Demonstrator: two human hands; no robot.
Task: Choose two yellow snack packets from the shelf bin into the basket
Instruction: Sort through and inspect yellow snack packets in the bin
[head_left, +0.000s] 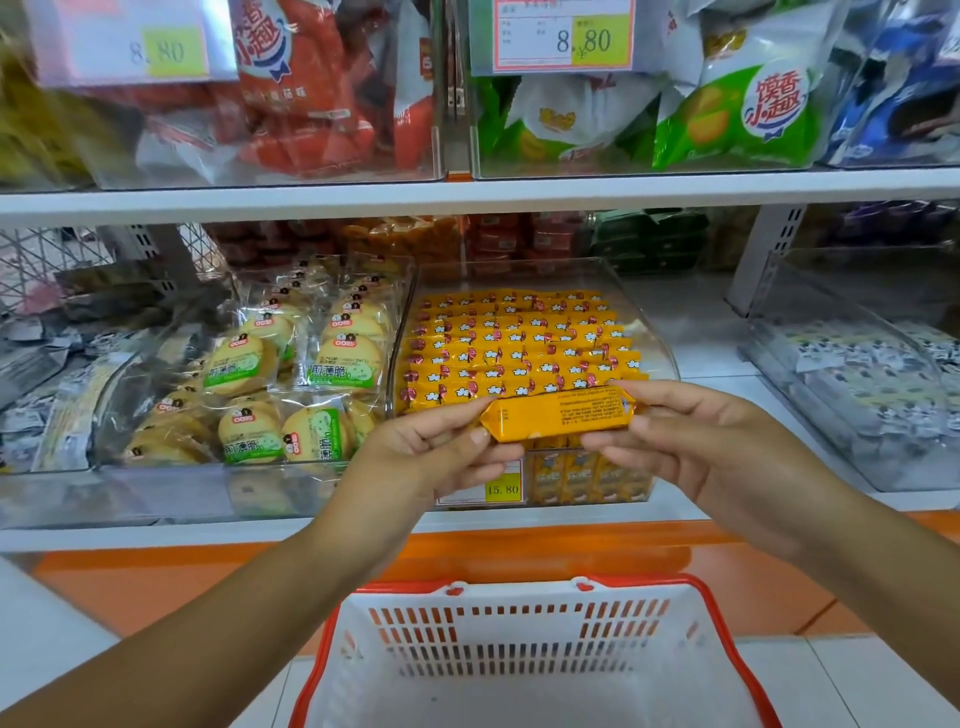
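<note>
Packet between left hand and right hand, before the bin, basket below.

The single packet is orange-yellow with fine red print on its back. The binned packets are the same yellow, dotted with red and white marks. The basket is white, patterned with rows of slots, and red-rimmed. The shelf edge is white above an orange band.

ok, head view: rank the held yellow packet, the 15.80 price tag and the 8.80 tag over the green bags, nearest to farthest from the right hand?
1. yellow packet: pinched at its end by the right hand.
2. 15.80 price tag: just below and to the left, on the bin front.
3. 8.80 tag: far above, on the upper shelf.
</note>
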